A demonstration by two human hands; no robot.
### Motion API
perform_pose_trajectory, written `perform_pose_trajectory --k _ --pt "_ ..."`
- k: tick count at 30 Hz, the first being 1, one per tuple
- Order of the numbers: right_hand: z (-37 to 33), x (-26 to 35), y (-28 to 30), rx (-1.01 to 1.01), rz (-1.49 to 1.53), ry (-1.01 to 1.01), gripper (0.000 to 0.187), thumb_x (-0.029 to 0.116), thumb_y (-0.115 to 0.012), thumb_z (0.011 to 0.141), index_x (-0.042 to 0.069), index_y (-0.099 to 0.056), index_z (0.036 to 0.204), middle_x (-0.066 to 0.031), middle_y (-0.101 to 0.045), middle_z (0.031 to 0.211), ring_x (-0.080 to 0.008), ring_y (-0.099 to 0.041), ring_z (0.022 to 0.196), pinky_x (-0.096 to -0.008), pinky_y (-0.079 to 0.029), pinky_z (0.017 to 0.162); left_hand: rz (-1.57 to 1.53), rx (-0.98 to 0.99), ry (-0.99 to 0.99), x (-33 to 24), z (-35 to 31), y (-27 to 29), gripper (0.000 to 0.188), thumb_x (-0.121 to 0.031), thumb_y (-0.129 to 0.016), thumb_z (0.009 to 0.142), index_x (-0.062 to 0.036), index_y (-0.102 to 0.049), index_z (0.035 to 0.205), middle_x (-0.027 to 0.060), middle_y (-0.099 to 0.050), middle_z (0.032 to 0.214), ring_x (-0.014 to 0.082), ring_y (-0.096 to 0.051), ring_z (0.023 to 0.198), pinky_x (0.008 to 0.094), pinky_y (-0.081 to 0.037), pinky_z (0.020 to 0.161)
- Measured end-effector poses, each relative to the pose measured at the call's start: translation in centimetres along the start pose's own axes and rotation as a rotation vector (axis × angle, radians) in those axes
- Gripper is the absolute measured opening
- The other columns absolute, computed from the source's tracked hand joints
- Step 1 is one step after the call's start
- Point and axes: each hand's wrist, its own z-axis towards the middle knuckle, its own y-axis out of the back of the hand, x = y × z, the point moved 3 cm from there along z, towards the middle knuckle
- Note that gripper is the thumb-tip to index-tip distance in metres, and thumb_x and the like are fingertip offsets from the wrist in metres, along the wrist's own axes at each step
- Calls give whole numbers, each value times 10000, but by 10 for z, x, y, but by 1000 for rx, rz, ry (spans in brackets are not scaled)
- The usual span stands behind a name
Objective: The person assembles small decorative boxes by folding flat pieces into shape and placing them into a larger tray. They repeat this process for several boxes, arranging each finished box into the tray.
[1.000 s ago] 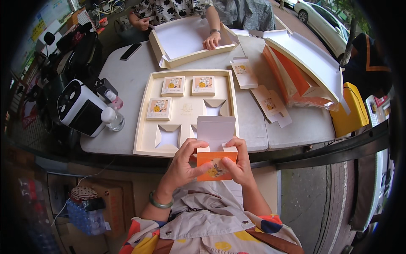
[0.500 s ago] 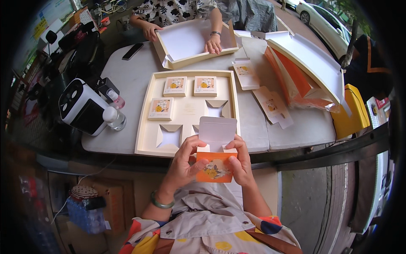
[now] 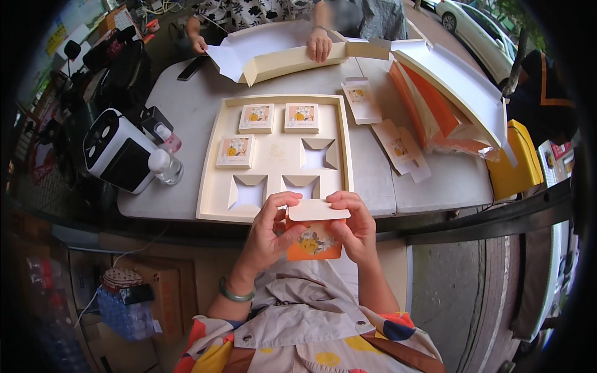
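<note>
Between my two hands is a small orange box (image 3: pixel 313 244) with a floral print, held up just off the table's near edge. My left hand (image 3: pixel 270 230) grips its left side, thumb on the front and fingers at the top. My right hand (image 3: pixel 354 227) grips the right side the same way. The box's pale lid flap (image 3: pixel 318 210) is bent forward over the opening, under my fingertips. Beyond lies a large cream tray box (image 3: pixel 211 180) with square recesses. Three small floral boxes (image 3: pixel 257 118) sit in it at the far side and left; other recesses show white bottoms.
Across the table a co-worker's hands (image 3: pixel 319 45) work on a cream carton (image 3: pixel 292 67). Flat floral box blanks (image 3: pixel 401 151) and stacked orange and white cartons (image 3: pixel 444 105) lie right. A white device (image 3: pixel 121 151), bottles (image 3: pixel 166 166) and a phone (image 3: pixel 193 68) stand or lie left.
The lid flap, upright before, is now folded forward and down, with my fingers moved onto it. Across the table, the co-worker's carton has shifted and its left side has opened outward.
</note>
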Motion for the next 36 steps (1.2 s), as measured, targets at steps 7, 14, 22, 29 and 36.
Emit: perform_pose_trajectory --k 7,14,22,29,36 --pt "0 6 -4 7 -101 89 296 -45 -620 862 21 -561 1144 -120 -481 1247 -189 -543 1134 -303 -493 899 -57 44 -39 -3 -2 -4 605 -443 -599 935 -57 -385 1350 140 -467 1336 207 -526 1168 318 -464 929" --pt "-4 9 -8 33 -415 185 339 8 -717 789 31 -594 1104 -173 -509 1279 -256 -572 1133 -343 -498 908 9 -34 64 -8 -3 -8 547 -388 -427 1002 -22 -337 1398 150 -476 1310 214 -487 1172 333 -391 994" --pt "-2 19 -14 43 -202 61 333 122 -750 798 37 -615 1090 -168 -550 1255 -284 -566 1156 -357 -479 925 250 -64 -42 -9 -7 -12 484 -201 -409 957 10 -344 1388 210 -479 1270 310 -519 1124 380 -386 1007" --pt "6 22 -11 175 -492 105 410 182 -707 864 39 -617 1238 -184 -550 1267 -297 -561 1164 -350 -455 964 467 -85 -138 -16 -4 -17 473 -213 -468 960 23 -372 1359 243 -477 1257 379 -521 1129 424 -409 991" --pt "3 25 -3 261 -587 68 405 219 -649 915 54 -583 1279 -179 -542 1265 -325 -548 1158 -368 -449 969 603 12 -192 -21 1 -19 499 -217 -524 938 25 -382 1351 253 -497 1248 414 -539 1113 438 -443 954"
